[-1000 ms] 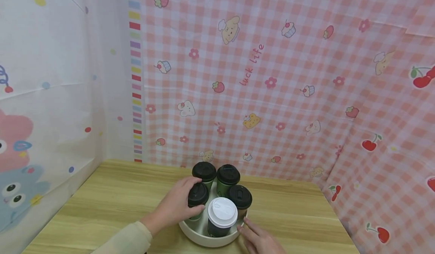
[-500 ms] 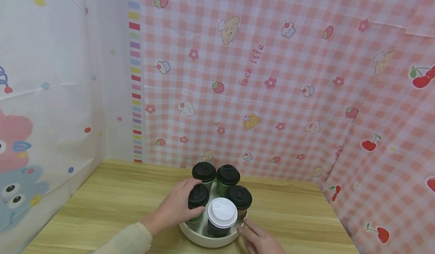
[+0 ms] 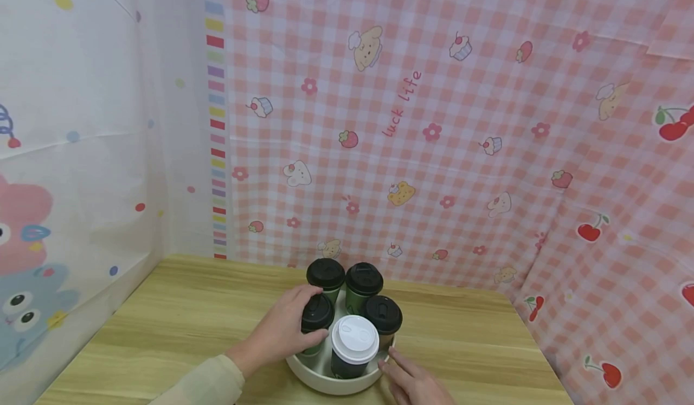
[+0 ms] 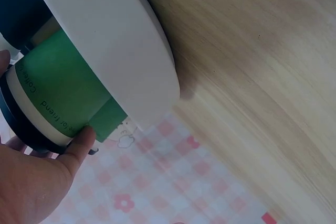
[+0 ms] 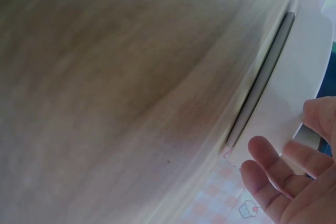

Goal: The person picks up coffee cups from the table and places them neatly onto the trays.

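Observation:
In the head view my left hand [image 3: 279, 329] grips a green paper coffee cup with a black lid [image 3: 318, 311] at the left side of a round white tray [image 3: 333, 386]. The left wrist view shows the fingers around the green coffee cup [image 4: 63, 87], just inside the tray wall [image 4: 115, 40]. My right hand [image 3: 414, 384] rests at the tray's right front rim. Its thumb and index finger touch the rim in the right wrist view, while the other fingers [image 5: 262, 153] stay loose. A dark cup with a white lid [image 3: 355, 340] stands between the hands.
Also on the tray are two green cups with black lids [image 3: 325, 273] at the back and a brown cup with a black lid [image 3: 383, 316] at the right. The wooden table [image 3: 461, 345] meets a pink checked cloth [image 3: 434, 236] behind.

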### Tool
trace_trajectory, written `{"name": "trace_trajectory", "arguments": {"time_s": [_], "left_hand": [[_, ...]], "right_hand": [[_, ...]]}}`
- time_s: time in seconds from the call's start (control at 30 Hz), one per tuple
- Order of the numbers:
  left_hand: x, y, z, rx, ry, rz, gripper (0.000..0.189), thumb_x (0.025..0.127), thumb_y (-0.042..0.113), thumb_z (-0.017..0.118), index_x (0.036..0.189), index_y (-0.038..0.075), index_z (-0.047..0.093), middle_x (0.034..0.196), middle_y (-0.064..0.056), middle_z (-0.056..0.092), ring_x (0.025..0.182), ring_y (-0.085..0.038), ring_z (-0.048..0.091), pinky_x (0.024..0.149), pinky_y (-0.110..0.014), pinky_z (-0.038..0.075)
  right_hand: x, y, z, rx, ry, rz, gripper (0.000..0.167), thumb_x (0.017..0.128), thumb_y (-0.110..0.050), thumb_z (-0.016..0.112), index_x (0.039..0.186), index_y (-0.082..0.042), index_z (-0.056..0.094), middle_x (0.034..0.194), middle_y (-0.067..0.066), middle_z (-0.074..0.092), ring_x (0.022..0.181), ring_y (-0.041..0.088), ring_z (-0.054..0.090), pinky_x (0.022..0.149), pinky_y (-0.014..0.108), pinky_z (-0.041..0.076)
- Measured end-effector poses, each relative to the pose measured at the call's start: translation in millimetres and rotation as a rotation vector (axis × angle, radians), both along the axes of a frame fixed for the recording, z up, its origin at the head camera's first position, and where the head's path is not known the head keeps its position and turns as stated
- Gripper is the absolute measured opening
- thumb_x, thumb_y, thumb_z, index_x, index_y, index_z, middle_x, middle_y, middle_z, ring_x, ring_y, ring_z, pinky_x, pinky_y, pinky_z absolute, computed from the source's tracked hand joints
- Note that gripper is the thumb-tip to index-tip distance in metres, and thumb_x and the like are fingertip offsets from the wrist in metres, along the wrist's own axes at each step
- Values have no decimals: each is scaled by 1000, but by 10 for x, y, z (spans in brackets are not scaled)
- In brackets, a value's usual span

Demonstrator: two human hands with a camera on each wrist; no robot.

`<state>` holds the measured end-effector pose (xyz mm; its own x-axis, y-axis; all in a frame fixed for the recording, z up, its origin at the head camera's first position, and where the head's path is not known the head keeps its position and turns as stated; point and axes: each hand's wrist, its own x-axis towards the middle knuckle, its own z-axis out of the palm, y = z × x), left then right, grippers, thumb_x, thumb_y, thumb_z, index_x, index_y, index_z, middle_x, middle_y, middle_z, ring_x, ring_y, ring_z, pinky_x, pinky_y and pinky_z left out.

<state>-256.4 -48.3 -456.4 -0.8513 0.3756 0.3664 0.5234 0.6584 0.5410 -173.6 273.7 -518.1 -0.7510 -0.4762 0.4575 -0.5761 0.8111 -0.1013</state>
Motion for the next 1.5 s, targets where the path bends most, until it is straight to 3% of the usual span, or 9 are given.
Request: {"name": "trace_trajectory", "arguments": {"time_s": [0.37, 0.67, 0.93, 1.1, 1.5], "left_hand": [[18, -6, 1, 0, -14, 5, 75, 85, 37, 90, 146, 9, 57, 149, -15, 60, 137, -34, 60, 114, -54, 53], [38, -57, -1, 15, -3, 20, 76, 84, 41, 91, 146, 11, 59, 150, -13, 60, 137, -33, 61, 114, -55, 54], [80, -172, -1, 28, -35, 33, 85, 82, 45, 93, 151, 12, 56, 153, -9, 58, 141, -33, 59, 117, -56, 51], [107, -270, -24, 6, 4, 38, 90, 79, 48, 93, 152, 11, 55, 154, -10, 58, 141, -33, 59, 117, -55, 51], [297, -639, -140, -12, 96, 85, 90, 78, 47, 94, 149, 5, 57, 152, -18, 60, 140, -41, 59, 114, -62, 51]], "right_hand": [[0, -1, -14, 8, 36, 20, 52, 84, -10, 86, 133, -25, 75, 136, 10, 75, 101, 23, 80, 74, 31, 65], [-1, 6, 27, 11, -64, 11, 51, 90, -12, 82, 138, -27, 73, 140, 11, 72, 105, 25, 79, 77, 34, 66], [-17, 11, -16, 11, 24, 37, 53, 85, -11, 85, 135, -25, 74, 138, 11, 73, 102, 24, 80, 73, 31, 65], [-21, 17, -25, 15, 42, 39, 54, 85, -12, 86, 136, -26, 74, 138, 10, 73, 102, 24, 80, 73, 32, 65], [-23, 39, -46, 18, 61, 58, 56, 83, -12, 86, 137, -23, 72, 139, 13, 73, 99, 24, 80, 72, 31, 64]]}}
